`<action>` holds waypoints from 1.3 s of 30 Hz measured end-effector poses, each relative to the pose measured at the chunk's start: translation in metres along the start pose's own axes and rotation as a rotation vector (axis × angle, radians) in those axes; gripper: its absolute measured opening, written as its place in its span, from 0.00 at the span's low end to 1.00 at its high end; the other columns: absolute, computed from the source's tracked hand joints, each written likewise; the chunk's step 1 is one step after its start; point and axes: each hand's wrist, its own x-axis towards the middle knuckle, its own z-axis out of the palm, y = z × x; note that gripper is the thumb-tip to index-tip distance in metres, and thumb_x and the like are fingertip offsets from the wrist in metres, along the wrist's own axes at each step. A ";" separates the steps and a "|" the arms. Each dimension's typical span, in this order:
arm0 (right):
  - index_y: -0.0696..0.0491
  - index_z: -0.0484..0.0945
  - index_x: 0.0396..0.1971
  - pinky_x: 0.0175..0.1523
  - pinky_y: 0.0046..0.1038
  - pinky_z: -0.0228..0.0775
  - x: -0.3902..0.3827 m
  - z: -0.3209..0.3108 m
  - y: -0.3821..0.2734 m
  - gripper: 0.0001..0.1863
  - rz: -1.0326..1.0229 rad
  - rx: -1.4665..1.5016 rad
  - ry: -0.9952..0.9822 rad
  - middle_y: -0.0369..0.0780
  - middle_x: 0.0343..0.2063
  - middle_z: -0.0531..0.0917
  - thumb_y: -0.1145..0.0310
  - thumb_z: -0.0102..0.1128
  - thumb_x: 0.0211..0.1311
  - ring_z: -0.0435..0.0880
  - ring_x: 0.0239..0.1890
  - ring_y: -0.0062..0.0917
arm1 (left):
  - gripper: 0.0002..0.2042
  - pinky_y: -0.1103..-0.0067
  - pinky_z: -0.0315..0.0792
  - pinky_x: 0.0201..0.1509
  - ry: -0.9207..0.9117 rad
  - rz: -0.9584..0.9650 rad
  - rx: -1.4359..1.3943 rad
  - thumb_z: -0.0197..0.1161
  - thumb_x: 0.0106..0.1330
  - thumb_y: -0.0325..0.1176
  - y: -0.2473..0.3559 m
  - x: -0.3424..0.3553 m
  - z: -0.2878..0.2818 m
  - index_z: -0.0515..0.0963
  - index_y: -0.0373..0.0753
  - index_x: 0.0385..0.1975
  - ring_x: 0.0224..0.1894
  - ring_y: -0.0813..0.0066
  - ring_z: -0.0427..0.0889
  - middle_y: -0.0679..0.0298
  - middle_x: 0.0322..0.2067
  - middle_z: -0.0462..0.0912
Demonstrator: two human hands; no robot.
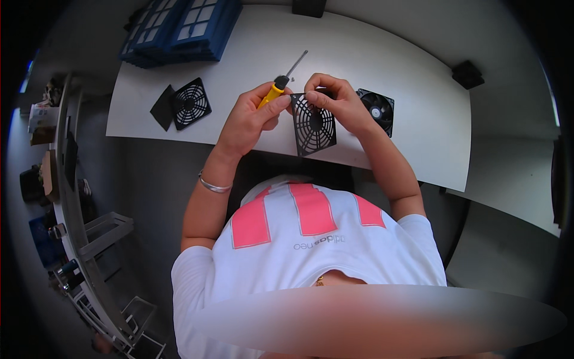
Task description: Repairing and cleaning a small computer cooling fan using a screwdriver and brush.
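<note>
A yellow-and-black screwdriver (273, 94) is gripped in my left hand (244, 122), its metal shaft slanting up and away over the white table. The thumb of that hand also presses the upper left corner of a square black fan grille (315, 130), which stands tilted near the table's front edge. At the grille's top edge, the fingers of my right hand (344, 105) are pinched together; whether a small part lies between them is hidden. Just right of this hand a black fan (376, 111) rests on the table. A tiny dark piece (293, 79) lies beside the screwdriver shaft.
On the left of the white table (427, 131) lie a second black grille (192, 104) and a thin dark panel (162, 109). Blue drawer bins (200, 30) stand at the back left. Black objects sit at the far edge (309, 7) and right edge (467, 74).
</note>
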 end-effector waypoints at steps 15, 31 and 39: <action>0.59 0.80 0.36 0.37 0.18 0.71 -0.004 0.006 -0.010 0.08 -0.066 -0.520 0.021 0.34 0.24 0.81 0.69 0.61 0.66 0.77 0.28 0.14 | 0.10 0.87 0.64 0.28 0.280 0.157 0.553 0.63 0.68 0.36 -0.009 -0.001 0.011 0.80 0.34 0.37 0.25 0.88 0.71 0.69 0.25 0.80; 0.56 0.78 0.41 0.34 0.15 0.64 0.000 0.006 0.008 0.11 0.108 -0.082 0.026 0.29 0.28 0.77 0.64 0.55 0.71 0.71 0.30 0.09 | 0.11 0.89 0.67 0.39 0.305 0.006 0.508 0.63 0.69 0.36 -0.010 -0.007 0.011 0.79 0.34 0.42 0.35 0.87 0.75 0.69 0.32 0.81; 0.52 0.78 0.56 0.46 0.17 0.76 0.001 0.005 0.000 0.19 0.235 0.287 -0.062 0.38 0.48 0.82 0.62 0.51 0.70 0.81 0.46 0.19 | 0.10 0.86 0.70 0.41 0.276 0.031 0.400 0.64 0.68 0.33 -0.013 -0.010 0.010 0.77 0.32 0.39 0.35 0.86 0.75 0.68 0.33 0.80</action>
